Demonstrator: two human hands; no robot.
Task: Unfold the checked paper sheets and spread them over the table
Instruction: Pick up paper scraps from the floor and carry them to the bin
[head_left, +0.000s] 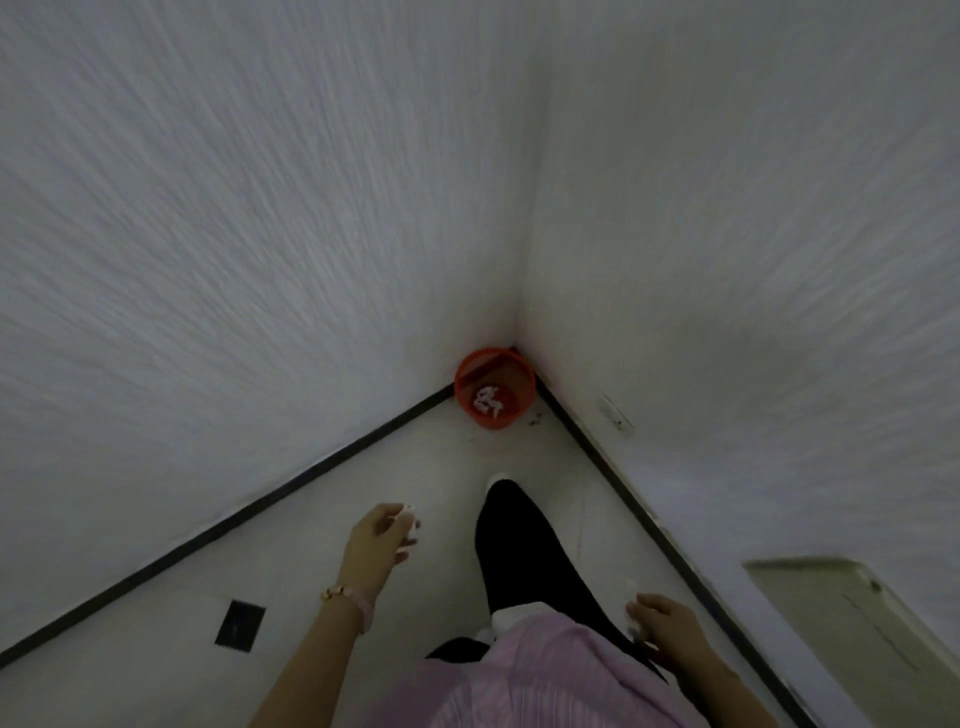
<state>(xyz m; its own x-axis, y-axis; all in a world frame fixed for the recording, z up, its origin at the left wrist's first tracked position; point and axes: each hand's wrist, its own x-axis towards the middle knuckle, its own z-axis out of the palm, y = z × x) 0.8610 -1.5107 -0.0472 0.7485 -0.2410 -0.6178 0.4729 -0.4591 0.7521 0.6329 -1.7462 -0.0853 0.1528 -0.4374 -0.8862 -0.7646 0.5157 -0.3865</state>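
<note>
The checked paper sheets are not in view, nor any sure table; a pale slab (852, 639) at three o'clock of the person may be one, I cannot tell. An orange bin (493, 421) stands in the room corner at twelve o'clock, white scraps (487, 401) inside; the left hand (382, 538), at eleven, pinches a white wad (410, 517); the right hand (662, 626), at two, curls beside another white bit (631, 592), grip unclear. This reads as a disposal errand, unfolding not begun; next, drop the wad in the bin, then find the sheets.

Dim, grey light; walls streaked with motion blur, edges bowed.
</note>
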